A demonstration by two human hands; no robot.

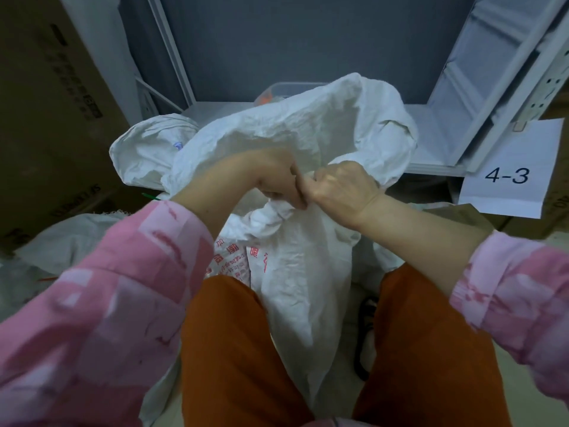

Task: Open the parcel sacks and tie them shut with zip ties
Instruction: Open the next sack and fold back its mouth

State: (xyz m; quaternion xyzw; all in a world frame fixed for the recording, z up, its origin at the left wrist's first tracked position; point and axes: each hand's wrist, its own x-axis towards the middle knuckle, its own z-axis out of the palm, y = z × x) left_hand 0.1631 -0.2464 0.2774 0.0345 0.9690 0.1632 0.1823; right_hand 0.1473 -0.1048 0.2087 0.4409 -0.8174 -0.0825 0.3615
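Note:
A white woven parcel sack (295,272) with red print stands between my knees, its loose top (323,118) billowing up behind my hands. My left hand (274,177) and my right hand (341,186) meet at the gathered neck (271,214) of the sack, both with fingers curled into the bunched fabric. No zip tie shows between my fingers. A second white sack (144,152) lies behind to the left. A green zip tie tip (152,197) pokes out beside my left forearm.
A brown cardboard box (52,118) stands on the left. A white metal shelf (431,149) runs behind, with a clear plastic tub (286,89) on it. A paper label reading 4-3 (508,174) hangs at the right. More sacks (61,241) lie on the floor left.

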